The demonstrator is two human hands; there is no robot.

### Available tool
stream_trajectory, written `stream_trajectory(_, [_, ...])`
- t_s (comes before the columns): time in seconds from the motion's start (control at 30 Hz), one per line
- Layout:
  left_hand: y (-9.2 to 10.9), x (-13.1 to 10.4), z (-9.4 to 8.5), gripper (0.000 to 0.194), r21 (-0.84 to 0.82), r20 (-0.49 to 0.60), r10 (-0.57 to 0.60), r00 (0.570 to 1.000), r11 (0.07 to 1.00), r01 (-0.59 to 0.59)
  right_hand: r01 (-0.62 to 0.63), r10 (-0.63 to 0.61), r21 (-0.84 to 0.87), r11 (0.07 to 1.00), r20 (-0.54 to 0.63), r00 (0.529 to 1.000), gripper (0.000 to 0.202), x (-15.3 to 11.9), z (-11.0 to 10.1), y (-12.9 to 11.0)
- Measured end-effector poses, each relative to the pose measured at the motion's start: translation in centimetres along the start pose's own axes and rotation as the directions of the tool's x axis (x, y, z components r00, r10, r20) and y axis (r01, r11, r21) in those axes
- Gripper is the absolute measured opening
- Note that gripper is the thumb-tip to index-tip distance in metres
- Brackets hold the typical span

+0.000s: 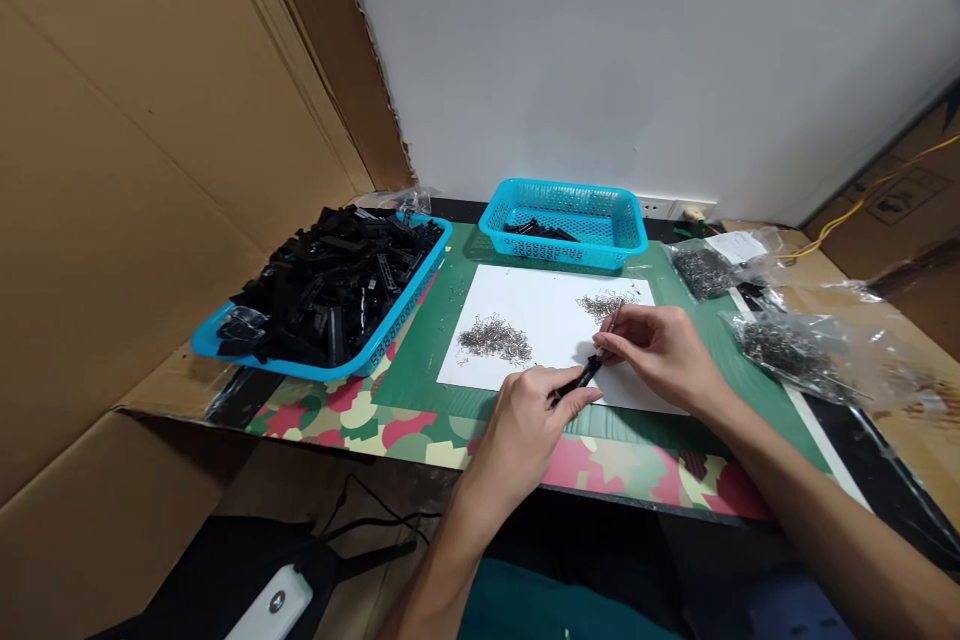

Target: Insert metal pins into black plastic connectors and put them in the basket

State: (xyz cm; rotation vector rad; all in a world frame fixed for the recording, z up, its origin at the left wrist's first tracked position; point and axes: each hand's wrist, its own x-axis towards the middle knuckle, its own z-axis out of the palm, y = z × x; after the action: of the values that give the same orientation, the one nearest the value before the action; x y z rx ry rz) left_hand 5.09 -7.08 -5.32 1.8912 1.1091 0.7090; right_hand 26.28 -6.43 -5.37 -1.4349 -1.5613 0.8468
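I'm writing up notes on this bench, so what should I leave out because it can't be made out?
All in the head view:
- Black piece: partly covered by the left hand.
- Thin metal tool: partly hidden by the right hand.
- Left pile of metal bits: too small and tangled to count.
- Left basket: bottom buried under black parts.
- White object: cut off by the bottom edge.

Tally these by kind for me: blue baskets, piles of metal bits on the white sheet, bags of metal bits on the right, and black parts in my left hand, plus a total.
Blue baskets: 2
Metal piles: 2
Filled bags: 2
Black part in left hand: 1
Total: 7
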Motion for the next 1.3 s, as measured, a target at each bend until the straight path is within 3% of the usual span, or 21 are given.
stream_trajectory(0.13, [-0.1, -0.1, 0.0, 0.029, 0.003, 0.011, 0.001, 1.000, 1.000, -0.001, -0.012, 0.012, 0.045, 0.999, -0.004, 1.000, 0.022, 0.0, -0.1, 0.0])
stream_trajectory(0.57, [-0.2, -0.2, -0.1, 0.020, 0.016, 0.056, 0.061, 0.997, 0.998, -0.062, 0.056, -0.053, -0.164, 0.985, 0.023, 0.998, 0.021, -0.2, -0.2, -0.1])
stream_trajectory(0.77, [-0.5, 0.1, 0.0, 0.023, -0.070, 0.056, -0.002, 0.998, 0.998, 0.006, 0.047, -0.047, -0.185, 0.982, 0.006, 0.999, 0.016, 0.2, 0.2, -0.5])
stream_trajectory(0.93, [-0.3, 0.1, 0.0, 0.026, -0.054, 0.064, 0.012, 0.998, 0.998, -0.009, 0.083, -0.079, -0.199, 0.977, 0.027, 0.997, 0.017, 0.3, 0.1, -0.8])
stream_trajectory(1.17, [-0.4, 0.3, -0.2, 0.027, -0.027, 0.069, 0.024, 0.997, 0.999, -0.022, 0.169, -0.177, -0.223, 0.960, -0.016, 0.984, 0.013, 0.2, 0.9, -0.5])
stream_trajectory(1.3, [-0.6, 0.7, -0.2, 0.038, -0.068, 0.054, -0.034, 0.998, 0.997, 0.038, 0.160, -0.174, -0.108, 0.981, -0.135, 0.976, 0.013, 0.4, 0.6, -0.3])
